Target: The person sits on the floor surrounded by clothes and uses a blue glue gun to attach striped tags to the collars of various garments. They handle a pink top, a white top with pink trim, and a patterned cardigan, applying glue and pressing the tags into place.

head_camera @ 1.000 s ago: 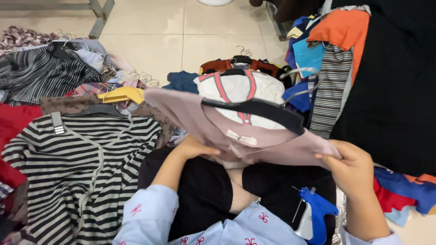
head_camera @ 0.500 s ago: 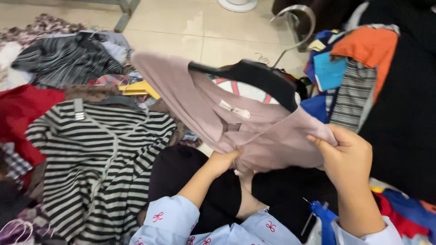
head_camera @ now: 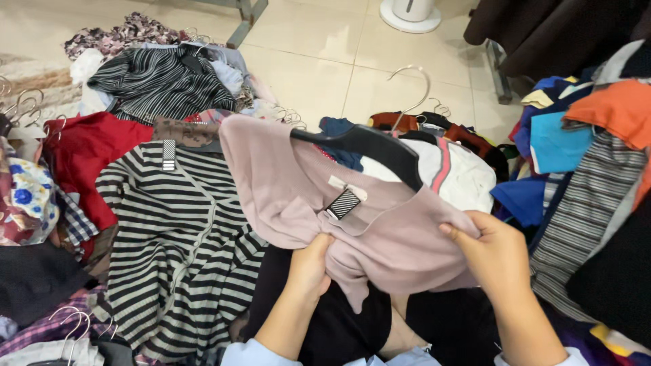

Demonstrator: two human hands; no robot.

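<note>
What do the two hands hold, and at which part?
Both hands, left and right, grip the dusty-pink knit top on a black hanger by its bunched lower fabric.

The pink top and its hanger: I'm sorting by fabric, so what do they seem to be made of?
The pink top looks like a soft matte knit, perhaps a cotton blend: it drapes and bunches in loose folds where the left hand and right hand hold it. The hanger has a wide black body, matte and possibly plastic or flocked, with a shiny silver hook, likely metal.
</note>
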